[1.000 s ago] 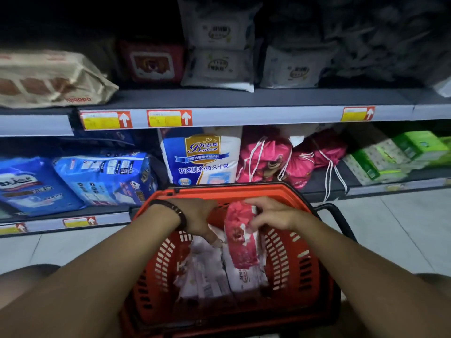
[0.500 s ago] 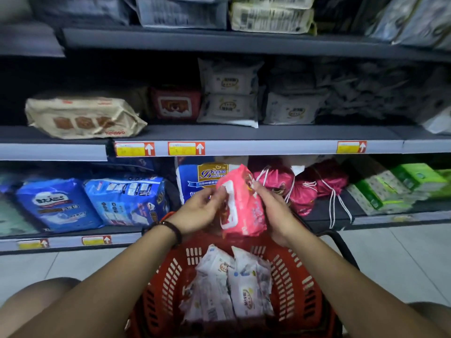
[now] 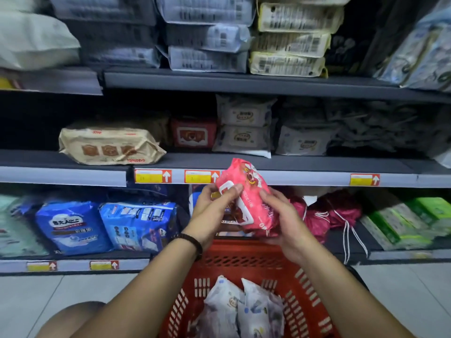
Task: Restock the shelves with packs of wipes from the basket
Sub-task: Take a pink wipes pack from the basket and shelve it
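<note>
Fingers (image 3: 233, 191) of the left hand (image 3: 210, 213) and of the right hand (image 3: 286, 223) are clamped on one pink pack of wipes (image 3: 249, 181), one hand at each side. Head view: one second ago this pack was low in the red basket (image 3: 244, 254); now it is lifted well above the rim, tilted, in front of the edge of the middle shelf (image 3: 305, 164). I judge the picking is done and the placing comes next, probably near the one red pack (image 3: 194, 132) on that shelf. Count: one pack in the hands, two white packs (image 3: 224, 306) visible in the basket, perhaps a third beside them, and three pale shelf packs (image 3: 244, 140) on the middle shelf
</note>
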`<state>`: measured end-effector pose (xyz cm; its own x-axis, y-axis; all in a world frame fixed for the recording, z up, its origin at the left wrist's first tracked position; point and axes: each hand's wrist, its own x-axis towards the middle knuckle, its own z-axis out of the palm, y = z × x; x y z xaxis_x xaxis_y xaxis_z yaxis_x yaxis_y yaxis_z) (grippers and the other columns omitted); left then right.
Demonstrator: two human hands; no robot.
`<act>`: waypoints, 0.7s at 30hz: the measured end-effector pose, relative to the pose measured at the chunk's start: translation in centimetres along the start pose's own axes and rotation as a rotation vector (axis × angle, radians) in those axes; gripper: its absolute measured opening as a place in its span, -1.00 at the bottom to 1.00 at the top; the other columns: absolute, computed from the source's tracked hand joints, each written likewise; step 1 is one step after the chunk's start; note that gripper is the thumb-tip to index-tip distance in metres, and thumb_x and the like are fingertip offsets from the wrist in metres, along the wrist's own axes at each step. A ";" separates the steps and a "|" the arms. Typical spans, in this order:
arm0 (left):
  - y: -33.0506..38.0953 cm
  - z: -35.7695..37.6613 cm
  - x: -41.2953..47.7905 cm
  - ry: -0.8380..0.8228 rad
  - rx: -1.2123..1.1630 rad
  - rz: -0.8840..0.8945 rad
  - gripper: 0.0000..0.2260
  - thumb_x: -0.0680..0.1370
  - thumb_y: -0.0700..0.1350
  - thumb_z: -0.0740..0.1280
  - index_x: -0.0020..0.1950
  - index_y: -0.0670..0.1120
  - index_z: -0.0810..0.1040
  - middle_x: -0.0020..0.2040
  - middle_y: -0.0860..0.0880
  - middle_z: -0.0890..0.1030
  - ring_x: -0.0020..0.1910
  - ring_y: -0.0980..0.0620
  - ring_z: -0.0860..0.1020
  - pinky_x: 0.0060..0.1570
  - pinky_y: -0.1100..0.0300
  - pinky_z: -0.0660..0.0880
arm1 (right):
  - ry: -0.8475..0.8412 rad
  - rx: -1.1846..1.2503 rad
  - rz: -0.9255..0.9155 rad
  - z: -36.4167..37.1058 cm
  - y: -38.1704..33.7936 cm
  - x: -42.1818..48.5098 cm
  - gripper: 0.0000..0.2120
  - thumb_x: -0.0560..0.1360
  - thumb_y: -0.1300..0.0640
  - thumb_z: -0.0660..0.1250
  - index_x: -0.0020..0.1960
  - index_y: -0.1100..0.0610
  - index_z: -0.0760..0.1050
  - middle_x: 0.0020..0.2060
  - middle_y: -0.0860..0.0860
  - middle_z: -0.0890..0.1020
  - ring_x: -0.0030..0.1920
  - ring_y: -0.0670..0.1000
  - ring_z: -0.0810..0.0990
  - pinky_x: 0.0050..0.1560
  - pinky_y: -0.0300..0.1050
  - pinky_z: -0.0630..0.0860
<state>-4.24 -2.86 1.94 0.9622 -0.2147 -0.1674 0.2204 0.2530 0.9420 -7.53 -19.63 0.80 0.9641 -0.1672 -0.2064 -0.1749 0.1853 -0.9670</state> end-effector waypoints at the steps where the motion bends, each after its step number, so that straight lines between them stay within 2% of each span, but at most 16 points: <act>1: 0.3 -0.2 0.1 -0.011 -0.030 0.020 -0.56 0.57 0.02 0.49 0.36 -0.10 0.47 0.05 -0.13 0.74 -0.09 -0.15 0.75 -0.11 -0.17 0.71 | -0.037 0.022 0.078 0.2 -0.2 -0.3 -0.47 0.34 -0.24 0.49 0.27 -0.09 0.63 0.12 0.06 0.77 0.13 0.23 0.74 0.19 0.28 0.62; 3: 0.7 -0.6 0.5 -0.052 -0.076 0.053 -0.57 0.60 -0.01 0.46 0.41 -0.06 0.42 0.01 -0.11 0.75 -0.08 -0.16 0.74 -0.09 -0.17 0.70 | -0.096 0.123 0.126 1.0 -0.3 -0.7 -0.43 0.33 -0.18 0.51 0.27 0.04 0.63 0.13 0.22 0.74 0.06 0.28 0.73 0.08 0.21 0.64; 5: 1.4 -0.9 0.9 -0.107 -0.082 0.117 -0.56 0.60 0.02 0.44 0.44 0.05 0.41 0.13 -0.12 0.74 0.03 -0.15 0.73 0.03 -0.20 0.69 | -0.058 0.195 -0.003 1.8 -0.5 -0.4 -0.46 0.35 -0.02 0.54 0.30 0.10 0.60 0.16 0.29 0.72 0.02 0.26 0.72 0.07 0.15 0.63; 6: 2.0 -1.2 1.1 -0.111 -0.030 0.178 -0.55 0.59 0.07 0.43 0.44 0.09 0.44 0.21 -0.11 0.71 0.09 -0.06 0.73 0.07 -0.11 0.69 | -0.022 0.199 -0.088 2.1 -0.7 -0.2 -0.45 0.34 0.06 0.58 0.31 0.08 0.60 0.16 0.24 0.72 0.04 0.21 0.73 0.09 0.12 0.62; 7: 2.8 -1.6 1.3 -0.093 0.068 0.251 -0.56 0.57 0.12 0.42 0.44 0.11 0.47 0.28 -0.06 0.66 0.11 0.08 0.72 0.06 0.06 0.69 | 0.010 0.172 -0.171 2.4 -0.9 0.2 -0.39 0.31 0.09 0.63 0.34 0.04 0.59 0.17 0.18 0.73 0.07 0.15 0.74 0.13 0.09 0.63; 8: 3.5 -2.1 1.6 -0.042 0.178 0.320 -0.57 0.58 0.15 0.40 0.44 0.14 0.49 0.32 -0.02 0.61 0.09 0.23 0.69 0.02 0.23 0.66 | 0.034 0.104 -0.237 2.6 -1.3 0.6 -0.30 0.27 0.08 0.68 0.38 -0.01 0.56 0.18 0.12 0.74 0.12 0.10 0.75 0.16 0.06 0.62; 9: 4.2 -2.6 1.7 0.026 0.278 0.362 -0.59 0.60 0.18 0.39 0.45 0.18 0.50 0.33 0.01 0.55 0.07 0.31 0.66 0.02 0.30 0.63 | 0.057 0.026 -0.279 3.0 -1.6 0.9 -0.23 0.24 0.02 0.69 0.42 -0.06 0.52 0.20 0.06 0.73 0.15 0.03 0.74 0.19 0.01 0.61; 10: 4.9 -3.2 2.0 0.060 0.337 0.396 -0.61 0.62 0.20 0.39 0.45 0.23 0.51 0.32 0.02 0.52 0.09 0.30 0.66 0.10 0.24 0.64 | 0.084 -0.054 -0.307 3.4 -2.1 1.4 -0.18 0.23 -0.03 0.68 0.44 -0.09 0.48 0.22 0.00 0.71 0.15 -0.06 0.73 0.20 -0.05 0.61; 11: 5.8 -3.7 2.3 0.062 0.357 0.424 -0.62 0.61 0.22 0.39 0.43 0.25 0.53 0.31 0.02 0.56 0.15 0.21 0.67 0.21 0.07 0.64 | 0.098 -0.136 -0.339 4.0 -2.7 2.0 -0.14 0.23 -0.08 0.66 0.46 -0.12 0.42 0.24 -0.09 0.68 0.14 -0.16 0.71 0.22 -0.08 0.60; 12: 6.5 -4.2 2.8 0.070 0.340 0.428 -0.64 0.61 0.18 0.40 0.40 0.23 0.56 0.29 0.01 0.63 0.22 0.08 0.67 0.28 -0.12 0.60 | 0.111 -0.219 -0.378 4.7 -3.3 2.8 -0.10 0.23 -0.13 0.65 0.49 -0.13 0.36 0.24 -0.16 0.64 0.14 -0.22 0.68 0.26 -0.08 0.58; 13: 7.0 -4.8 3.4 0.084 0.313 0.430 -0.69 0.63 0.10 0.40 0.38 0.17 0.58 0.26 0.01 0.69 0.25 0.00 0.67 0.32 -0.21 0.57 | 0.118 -0.283 -0.422 5.5 -3.9 3.8 -0.06 0.23 -0.16 0.65 0.52 -0.13 0.32 0.24 -0.21 0.62 0.16 -0.25 0.66 0.31 -0.08 0.57; 15: 7.5 -6.0 4.5 0.174 0.305 0.496 -0.73 0.68 -0.05 0.38 0.39 0.07 0.58 0.22 0.03 0.72 0.24 0.02 0.68 0.32 -0.18 0.57 | 0.094 -0.388 -0.488 6.8 -5.0 6.3 -0.04 0.28 -0.14 0.67 0.56 -0.12 0.28 0.24 -0.22 0.62 0.22 -0.22 0.63 0.35 -0.09 0.53; 17: 7.3 -7.2 5.3 0.300 0.318 0.552 -0.65 0.66 -0.06 0.41 0.44 0.06 0.51 0.23 0.07 0.70 0.21 0.09 0.67 0.28 -0.14 0.59 | 0.050 -0.506 -0.524 8.2 -5.9 8.7 -0.06 0.32 -0.10 0.69 0.56 -0.14 0.28 0.27 -0.20 0.61 0.28 -0.19 0.59 0.34 -0.11 0.52; 20: 6.9 -9.1 6.2 0.376 0.212 0.465 -0.52 0.63 -0.12 0.44 0.50 0.10 0.37 0.29 0.01 0.64 0.12 0.03 0.72 0.21 -0.15 0.64 | 0.047 -0.626 -0.543 10.4 -6.1 11.8 -0.14 0.26 -0.21 0.64 0.45 -0.20 0.32 0.29 -0.11 0.62 0.29 -0.10 0.61 0.36 0.02 0.55; 21: 7.0 -9.7 6.4 0.379 0.211 0.456 -0.52 0.63 -0.17 0.43 0.49 0.11 0.37 0.32 0.01 0.62 0.11 0.10 0.71 0.21 -0.03 0.65 | 0.045 -0.659 -0.542 11.0 -6.1 12.8 -0.22 0.27 -0.19 0.64 0.38 -0.20 0.35 0.26 -0.11 0.64 0.26 -0.09 0.62 0.34 0.05 0.57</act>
<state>5.00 6.66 4.62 0.9504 0.2298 0.2093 -0.2243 0.0408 0.9737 8.10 -12.25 5.67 0.9417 -0.1108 0.3176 0.2144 -0.5298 -0.8205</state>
